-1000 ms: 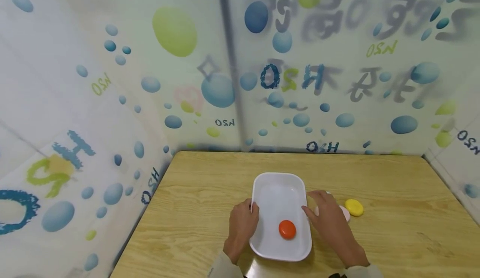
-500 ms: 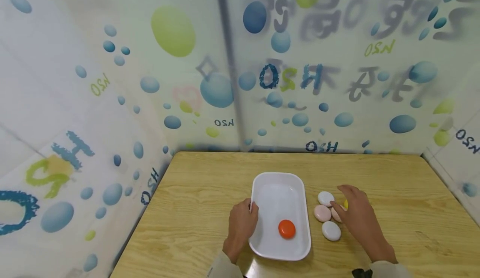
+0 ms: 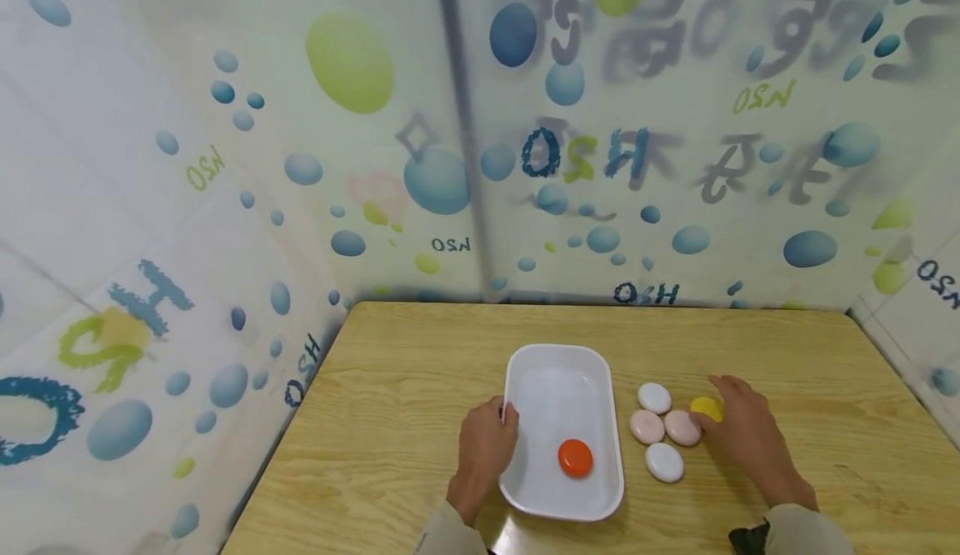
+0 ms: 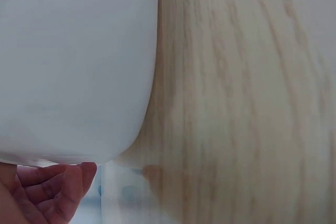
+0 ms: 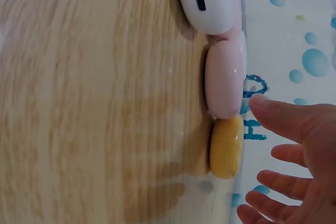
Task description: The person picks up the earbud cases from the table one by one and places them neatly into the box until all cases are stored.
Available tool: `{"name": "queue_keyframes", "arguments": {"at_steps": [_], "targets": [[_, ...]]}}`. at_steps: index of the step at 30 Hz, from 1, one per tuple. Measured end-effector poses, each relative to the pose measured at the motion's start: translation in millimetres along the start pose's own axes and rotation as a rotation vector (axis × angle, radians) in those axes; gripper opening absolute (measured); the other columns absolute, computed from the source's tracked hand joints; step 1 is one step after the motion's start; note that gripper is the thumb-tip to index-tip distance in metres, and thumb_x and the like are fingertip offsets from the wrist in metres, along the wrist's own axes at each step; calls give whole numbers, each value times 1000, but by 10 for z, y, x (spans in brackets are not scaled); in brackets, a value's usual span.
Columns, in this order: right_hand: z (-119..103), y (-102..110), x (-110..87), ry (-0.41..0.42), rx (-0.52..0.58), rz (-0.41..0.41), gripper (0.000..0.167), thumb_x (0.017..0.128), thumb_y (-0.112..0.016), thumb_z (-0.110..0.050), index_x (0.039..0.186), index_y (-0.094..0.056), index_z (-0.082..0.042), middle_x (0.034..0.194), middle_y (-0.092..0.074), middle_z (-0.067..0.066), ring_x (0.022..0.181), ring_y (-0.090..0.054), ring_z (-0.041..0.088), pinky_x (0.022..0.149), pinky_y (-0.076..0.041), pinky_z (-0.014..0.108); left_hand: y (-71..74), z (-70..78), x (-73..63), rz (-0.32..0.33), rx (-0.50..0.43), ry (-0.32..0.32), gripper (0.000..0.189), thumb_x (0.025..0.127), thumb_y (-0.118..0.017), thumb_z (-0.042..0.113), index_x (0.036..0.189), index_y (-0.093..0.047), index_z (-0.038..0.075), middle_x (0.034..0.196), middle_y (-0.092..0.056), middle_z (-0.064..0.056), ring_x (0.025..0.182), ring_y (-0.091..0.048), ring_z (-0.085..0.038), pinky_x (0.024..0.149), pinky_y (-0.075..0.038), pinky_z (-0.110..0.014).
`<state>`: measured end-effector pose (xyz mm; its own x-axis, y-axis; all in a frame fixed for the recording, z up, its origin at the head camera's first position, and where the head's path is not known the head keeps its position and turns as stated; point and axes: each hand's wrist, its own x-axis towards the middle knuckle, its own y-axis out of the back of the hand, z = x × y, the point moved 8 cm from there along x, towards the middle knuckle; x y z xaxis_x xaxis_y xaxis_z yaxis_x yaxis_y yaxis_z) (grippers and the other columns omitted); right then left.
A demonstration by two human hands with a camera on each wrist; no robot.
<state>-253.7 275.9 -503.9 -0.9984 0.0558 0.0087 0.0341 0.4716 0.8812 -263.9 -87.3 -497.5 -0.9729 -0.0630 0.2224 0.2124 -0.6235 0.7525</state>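
My left hand [image 3: 482,452] grips the left rim of a white rectangular tray [image 3: 551,397]; in the left wrist view its curled fingers [image 4: 58,190] meet the tray's edge. Inside the tray lies one orange-red glossy round disc [image 3: 575,458]. My right hand [image 3: 752,442] hovers at a yellow round disc [image 3: 703,408], partly covering it in the head view. The right wrist view has the thumb and spread fingers above the yellow disc [image 5: 226,148], apart from it. Beside it sit a pink disc [image 3: 683,428] and another pink disc [image 3: 647,427].
A white disc [image 3: 655,398] lies behind the pink ones and another white disc [image 3: 664,462] in front. In the right wrist view, a white disc [image 5: 207,1] has a dark slot in its side. The wooden table [image 3: 405,372] ends at a patterned wall [image 3: 675,180].
My right hand has moved right, from the tray's right side across the pale discs to the yellow one. The pink and white discs are uncovered. The left hand and tray stay put.
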Motion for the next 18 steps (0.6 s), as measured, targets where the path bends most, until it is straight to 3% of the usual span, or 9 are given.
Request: {"name": "queue_keyframes", "arguments": {"at_steps": [7,18], "targets": [[138,-102,65,-29,31,-90,78,89,-72,-27,140,-34,17,137,-35,42,120,-37,61,97,-35,68,-1,-25,-10,6,7,-3,29,91,-59,15,64,-50,14,57,-48,1,53,-44,-15,49,-36,-29],[149,-93,119,-15,-2,-126,69,89,-72,-24,135,-42,17,132,-47,41,119,-46,57,95,-39,64,-5,2,3,7,3,-11,27,91,-59,15,65,-51,14,58,-49,1,54,-45,-16,50,-36,-30]]}}
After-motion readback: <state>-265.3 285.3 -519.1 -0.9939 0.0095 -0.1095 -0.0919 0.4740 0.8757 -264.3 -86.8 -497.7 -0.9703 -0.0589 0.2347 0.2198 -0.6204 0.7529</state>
